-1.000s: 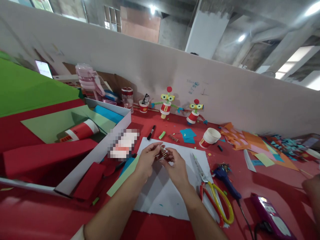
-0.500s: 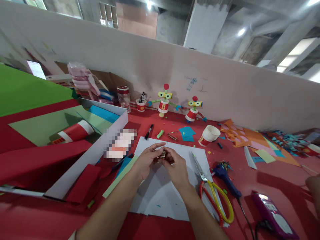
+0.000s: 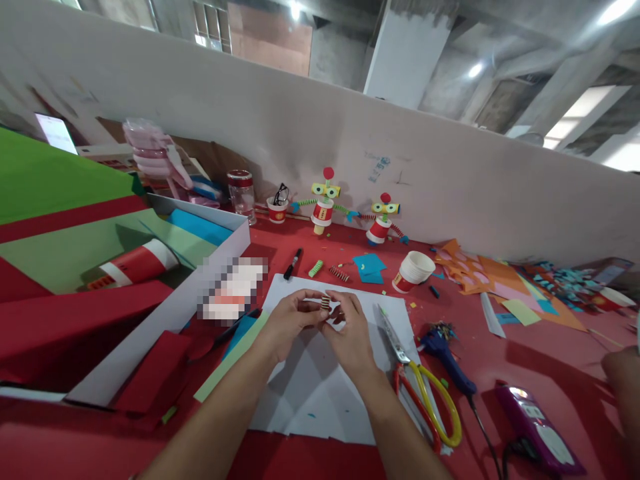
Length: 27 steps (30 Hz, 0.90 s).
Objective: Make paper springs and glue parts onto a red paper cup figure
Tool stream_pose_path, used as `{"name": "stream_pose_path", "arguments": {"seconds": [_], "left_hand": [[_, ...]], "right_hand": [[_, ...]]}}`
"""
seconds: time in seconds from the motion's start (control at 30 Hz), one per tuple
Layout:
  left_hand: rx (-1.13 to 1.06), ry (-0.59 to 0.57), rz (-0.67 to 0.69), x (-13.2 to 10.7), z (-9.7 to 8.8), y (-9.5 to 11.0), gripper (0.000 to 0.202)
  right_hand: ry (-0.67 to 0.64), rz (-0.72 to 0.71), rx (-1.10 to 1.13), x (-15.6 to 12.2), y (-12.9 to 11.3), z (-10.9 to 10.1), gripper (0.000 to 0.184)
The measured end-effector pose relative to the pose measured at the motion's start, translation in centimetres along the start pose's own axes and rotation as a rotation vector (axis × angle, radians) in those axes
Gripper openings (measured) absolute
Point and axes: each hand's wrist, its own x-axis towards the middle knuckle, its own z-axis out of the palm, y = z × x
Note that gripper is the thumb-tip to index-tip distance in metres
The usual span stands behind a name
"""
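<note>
Between my two hands is a small folded paper spring (image 3: 325,303) with dark and pale stripes, held above a white sheet (image 3: 305,393). My left hand (image 3: 287,323) pinches it from the left with thumb and fingers. From the right, my right hand (image 3: 347,327) closes its fingertips on the same piece. Just beyond the sheet lie a green paper spring (image 3: 316,268) and a red striped paper spring (image 3: 339,273). Large scissors (image 3: 400,350) with red and yellow handles rest at the sheet's right side.
Two paper-cup robot figures (image 3: 323,212) stand by the wall. Stacked paper cups (image 3: 414,270), a blue glue gun (image 3: 447,360) and a purple device (image 3: 537,427) are on the right. A white box (image 3: 220,257) with coloured paper fills the left. Another person's arm shows at the right edge.
The paper spring has turned a little in my fingers and shows more upright. My right fingers have shifted around it. The whole view has moved slightly.
</note>
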Motion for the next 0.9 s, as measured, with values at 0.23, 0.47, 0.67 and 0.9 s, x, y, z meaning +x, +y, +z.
{"name": "stream_pose_path", "arguments": {"seconds": [0.23, 0.47, 0.67, 0.9], "left_hand": [[0.004, 0.024, 0.026, 0.2, 0.0, -0.4, 0.040], [0.087, 0.136, 0.110, 0.3, 0.8, -1.1, 0.041], [0.182, 0.205, 0.165, 0.1, 1.2, -1.5, 0.043], [0.004, 0.543, 0.271, 0.8, 0.1, -0.7, 0.042]], "right_hand": [[-0.009, -0.046, 0.007, 0.0, -0.1, -0.1, 0.037], [0.014, -0.124, -0.232, -0.1, 0.3, 0.0, 0.036], [0.007, -0.100, -0.346, -0.4, 0.9, 0.2, 0.033], [0.009, 0.071, -0.316, 1.5, 2.1, 1.0, 0.036]]}}
